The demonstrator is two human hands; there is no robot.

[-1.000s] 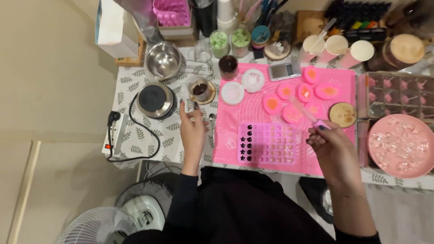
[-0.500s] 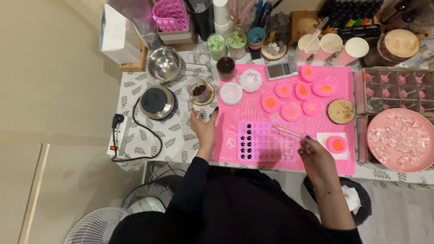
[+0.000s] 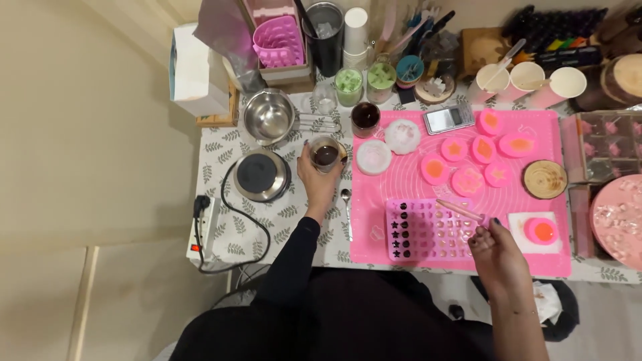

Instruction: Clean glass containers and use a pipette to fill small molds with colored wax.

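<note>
While hands (image 3: 319, 175) hold cup (image 3: 326, 154), mould (image 3: 428, 230) near edge

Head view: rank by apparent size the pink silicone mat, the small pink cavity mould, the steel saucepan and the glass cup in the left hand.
1. Pink silicone mat
2. Small pink cavity mould
3. Steel saucepan
4. Glass cup, gripped by the left hand

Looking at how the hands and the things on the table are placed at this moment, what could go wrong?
1. The left hand grips a small glass cup of dark liquid near the hot plate; a tilt might spill it on the leaf-patterned cloth.
2. The right hand holds a thin dropper over the pink mould tray; a drip could probably land in a wrong cavity.
</note>
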